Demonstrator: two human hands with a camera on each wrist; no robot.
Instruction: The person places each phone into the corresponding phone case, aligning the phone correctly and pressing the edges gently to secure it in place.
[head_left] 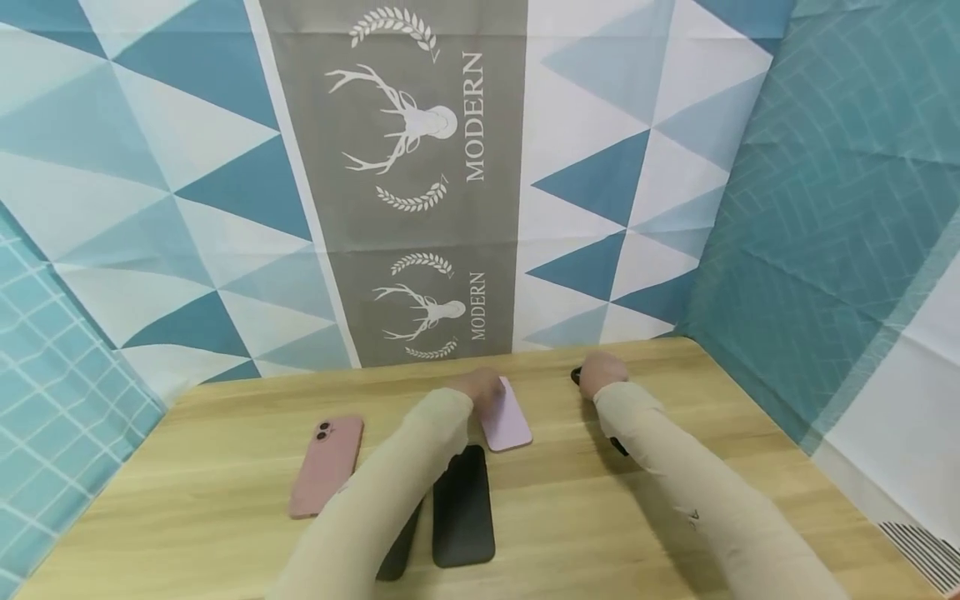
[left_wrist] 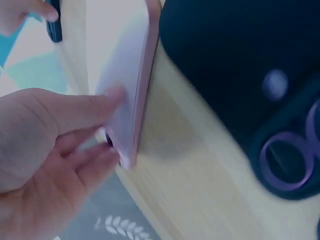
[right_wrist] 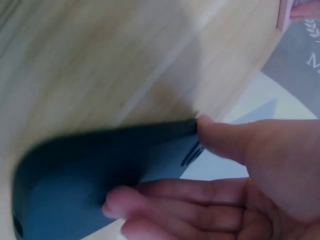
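My left hand (head_left: pixel 483 390) is at the far end of a lilac phone (head_left: pixel 506 419). In the left wrist view the thumb (left_wrist: pixel 107 100) lies on the phone's flat face while fingers (left_wrist: pixel 95 165) reach under its end, pinching it. Over on the right, my right hand (head_left: pixel 603 373) grips a black phone (right_wrist: pixel 90 175), mostly hidden by hand and sleeve in the head view. Its thumb (right_wrist: pixel 220 135) presses on the corner edge, and the other fingers (right_wrist: pixel 165 205) lie against the broad face. That phone stands tilted on its edge, close over the wooden table (head_left: pixel 547 517).
Nearer me lies a black phone (head_left: pixel 463 512), with another dark phone (head_left: pixel 399 550) partly under my left sleeve. A pink phone (head_left: pixel 327 467) with two lenses rests farther left. Patterned cloth (head_left: pixel 420 183) hangs behind the table's back edge, and teal cloth (head_left: pixel 810 250) on the right.
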